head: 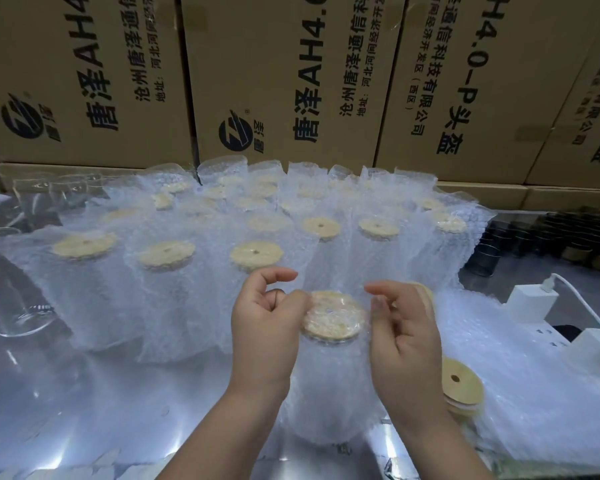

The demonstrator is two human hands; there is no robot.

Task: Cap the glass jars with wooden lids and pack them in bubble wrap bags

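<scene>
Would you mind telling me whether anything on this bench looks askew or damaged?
Nothing stands out. The bagged jars stand upright in rows with lids flat; the left hand and right hand pinch the front bubble wrap bag.

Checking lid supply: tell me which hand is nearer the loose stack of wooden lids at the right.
Right. The right hand sits just left of the stack of wooden lids; the left hand is farther left, across the bagged jar between them.

Perhaps twenty bagged jars (167, 268), two white chargers (530, 301).
</scene>
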